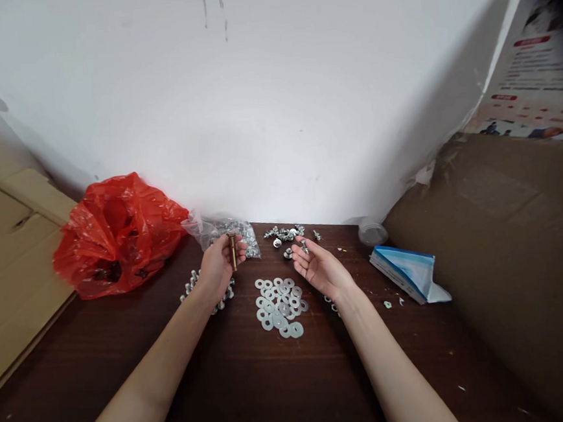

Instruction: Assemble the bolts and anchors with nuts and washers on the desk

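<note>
My left hand point(217, 265) is closed around a brass-coloured sleeve anchor bolt point(233, 252), held upright between thumb and fingers. Under and beside this hand lie several silver bolts point(190, 283), partly covered by it. My right hand point(322, 269) is raised with its palm turned to the left, and a small silver fastener point(303, 244) shows between its thumb and fingers; its exact kind is too small to tell. Between my forearms several flat silver washers point(279, 302) lie spread on the dark table. Some nuts point(331, 303) are partly hidden by my right wrist.
Small silver screws point(286, 233) are heaped near the wall. A clear bag of hardware point(249, 239) and a red plastic bag point(118, 237) lie at left. To the right are a round clear lid or container point(372, 232), a blue-and-white packet point(406, 273) and a large cardboard box point(508, 245).
</note>
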### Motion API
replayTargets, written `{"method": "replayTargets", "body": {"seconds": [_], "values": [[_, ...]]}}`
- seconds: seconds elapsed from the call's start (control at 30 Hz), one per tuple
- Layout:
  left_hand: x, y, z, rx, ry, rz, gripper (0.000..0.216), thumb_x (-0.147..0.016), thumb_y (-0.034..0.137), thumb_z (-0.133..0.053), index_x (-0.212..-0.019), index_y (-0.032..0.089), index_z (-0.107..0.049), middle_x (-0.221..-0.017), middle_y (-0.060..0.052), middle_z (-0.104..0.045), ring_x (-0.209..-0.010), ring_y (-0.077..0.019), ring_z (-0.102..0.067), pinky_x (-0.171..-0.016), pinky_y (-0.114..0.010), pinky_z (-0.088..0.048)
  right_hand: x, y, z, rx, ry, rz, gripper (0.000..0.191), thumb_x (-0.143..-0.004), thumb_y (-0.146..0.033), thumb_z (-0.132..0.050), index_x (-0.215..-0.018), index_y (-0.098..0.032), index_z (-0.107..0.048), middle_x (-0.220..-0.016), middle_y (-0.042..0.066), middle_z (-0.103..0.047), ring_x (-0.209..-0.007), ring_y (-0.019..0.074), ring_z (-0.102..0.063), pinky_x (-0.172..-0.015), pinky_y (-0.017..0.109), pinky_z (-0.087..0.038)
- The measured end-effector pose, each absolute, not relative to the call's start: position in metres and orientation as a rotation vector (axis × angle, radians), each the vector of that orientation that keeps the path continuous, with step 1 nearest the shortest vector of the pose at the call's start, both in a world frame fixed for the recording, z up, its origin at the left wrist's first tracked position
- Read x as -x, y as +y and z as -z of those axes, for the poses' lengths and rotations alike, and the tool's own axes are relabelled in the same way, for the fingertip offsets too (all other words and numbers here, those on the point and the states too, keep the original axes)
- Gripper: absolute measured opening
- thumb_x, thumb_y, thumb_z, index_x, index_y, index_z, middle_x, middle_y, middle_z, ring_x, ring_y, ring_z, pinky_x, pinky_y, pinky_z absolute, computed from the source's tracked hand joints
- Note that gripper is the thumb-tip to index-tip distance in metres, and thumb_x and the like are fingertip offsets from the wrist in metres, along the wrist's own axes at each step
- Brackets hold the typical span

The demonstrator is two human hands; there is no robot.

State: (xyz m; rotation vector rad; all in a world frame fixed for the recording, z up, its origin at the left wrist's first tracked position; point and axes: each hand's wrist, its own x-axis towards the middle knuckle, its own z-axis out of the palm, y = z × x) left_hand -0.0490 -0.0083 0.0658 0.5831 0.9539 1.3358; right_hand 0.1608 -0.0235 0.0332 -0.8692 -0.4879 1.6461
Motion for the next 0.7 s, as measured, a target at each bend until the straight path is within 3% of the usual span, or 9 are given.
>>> {"method": "replayTargets", "body": {"seconds": [0.4, 0.53, 0.7], "values": [[0.0484, -0.0088, -0.0664, -0.583, 0.963, -1.331, 0.029, -0.091, 0.019, -0.04, -0.077, 0.009, -0.064, -0.065, -0.007, -0.065, -0.055, -0.0108, -0.059, -0.053, -0.02, -0.048, -0.1589, -0.0256, -0.0323, 0.856, -0.583, -1.6, 0.022, -0.074, -0.023, -0.073, -0.093, -0.016, -0.066, -0.051, -0.007, -0.058, -0.044, 0.0054, -0.053, -0.048, 0.015, -0.048], [0.0485, -0.0085, -0.0657, -0.586, 0.962, -1.327, 0.03, -0.092, 0.019, -0.039, -0.078, 0.009, -0.064, -0.066, -0.007, -0.065, -0.055, -0.0107, -0.059, -0.053, -0.02, -0.048, -0.1578, -0.026, -0.0329, 0.876, -0.604, -1.571, 0.024, -0.073, -0.014, -0.072, -0.097, -0.015, -0.065, -0.06, -0.003, -0.064, -0.049, 0.0054, -0.056, -0.048, 0.013, -0.048], [0.0486, -0.0086, -0.0657, -0.6, 0.963, -1.324, 0.03, -0.092, 0.018, -0.039, -0.077, 0.008, -0.064, -0.065, -0.007, -0.065, -0.055, -0.0105, -0.06, -0.053, -0.02, -0.048, -0.1552, -0.0267, -0.0348, 0.897, -0.626, -1.56, 0.027, -0.078, -0.007, -0.063, -0.104, -0.014, -0.064, -0.085, 0.008, -0.074, -0.067, 0.0099, -0.068, -0.058, 0.015, -0.054]]}}
